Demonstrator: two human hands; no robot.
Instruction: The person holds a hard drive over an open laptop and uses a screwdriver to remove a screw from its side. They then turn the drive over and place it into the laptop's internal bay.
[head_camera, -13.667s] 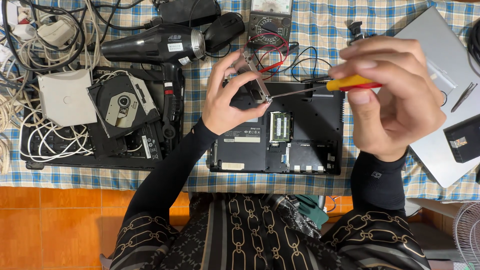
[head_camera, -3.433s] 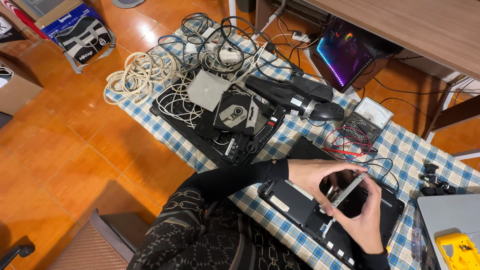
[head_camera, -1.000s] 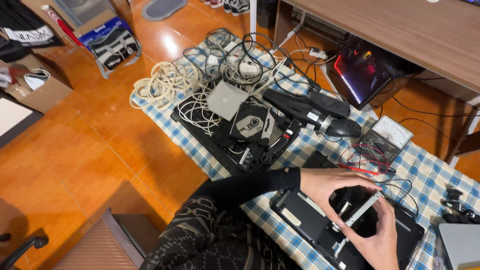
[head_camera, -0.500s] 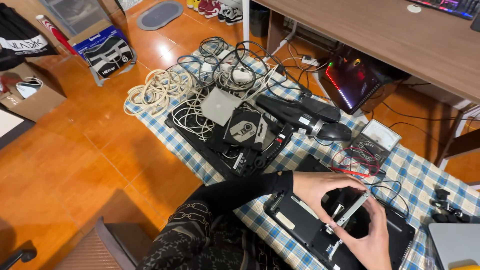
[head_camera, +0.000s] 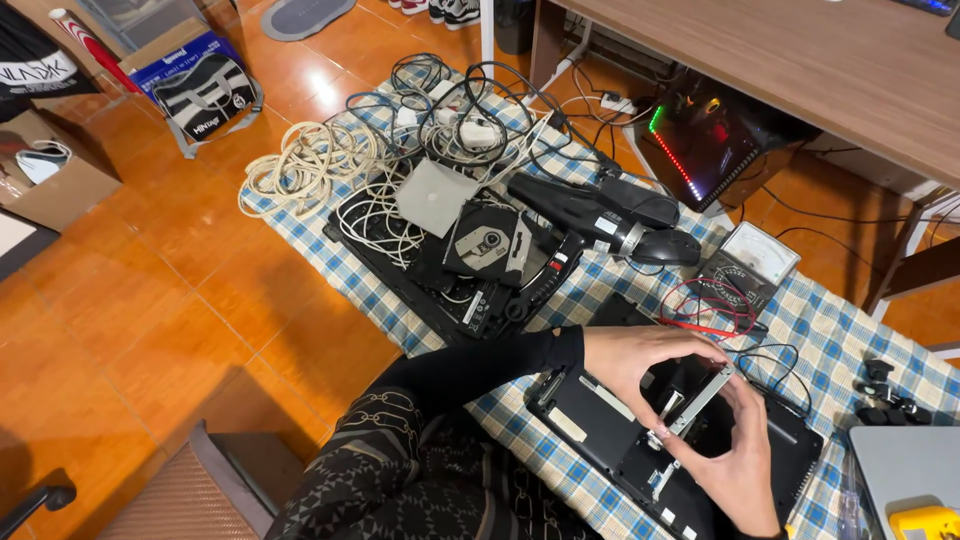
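Both hands grip 1 thin metal bracket (head_camera: 690, 405) over the open laptop base (head_camera: 600, 440) near the cloth's near edge: left hand (head_camera: 640, 365) at its upper end, right hand (head_camera: 735, 470) nearer its lower end, long axis running diagonally.

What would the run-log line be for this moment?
left hand: on metal bracket | right hand: holds bracket's lower end | under: opened black laptop base | surface: checked cloth
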